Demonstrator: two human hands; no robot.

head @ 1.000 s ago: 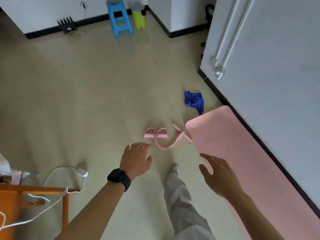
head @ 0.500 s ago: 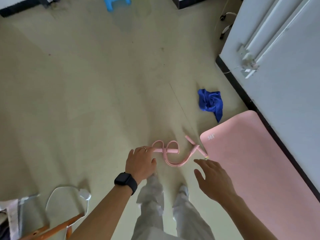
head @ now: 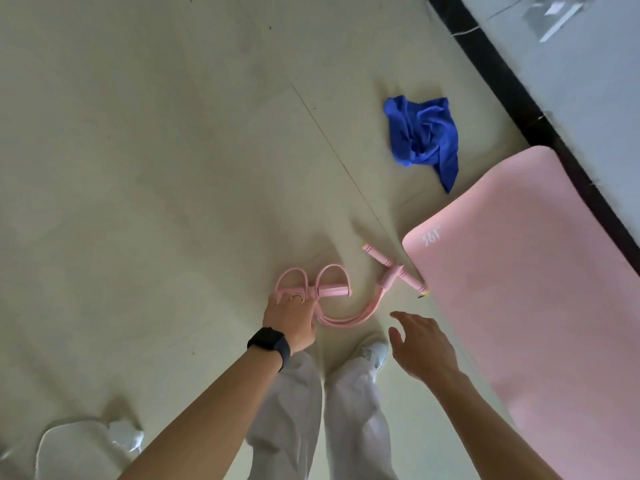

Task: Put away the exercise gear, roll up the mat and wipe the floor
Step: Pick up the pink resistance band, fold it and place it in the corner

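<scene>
A pink pedal puller (head: 334,291) lies on the pale floor just in front of my feet, its tubes curving right to a T-shaped handle (head: 391,271). My left hand (head: 291,315), with a black watch on the wrist, has its fingers curled over the left end of the puller's foot-loop bar. Beside it my right hand (head: 420,344) hovers open above the floor, short of the handle and touching nothing. The pink exercise mat (head: 519,289) lies flat along the wall at right, its corner next to the handle. Beyond the mat lies a crumpled blue cloth (head: 422,136).
A white wall with a black baseboard (head: 519,95) runs down the right side. A white cable with an adapter (head: 124,436) lies on the floor at the bottom left. My legs and a white shoe (head: 375,351) stand right behind the puller.
I have stepped closer and bent lower. My left hand has come down onto the puller's foot-loop bar and closed on it. My right hand has stayed open, nearer the tubes.
</scene>
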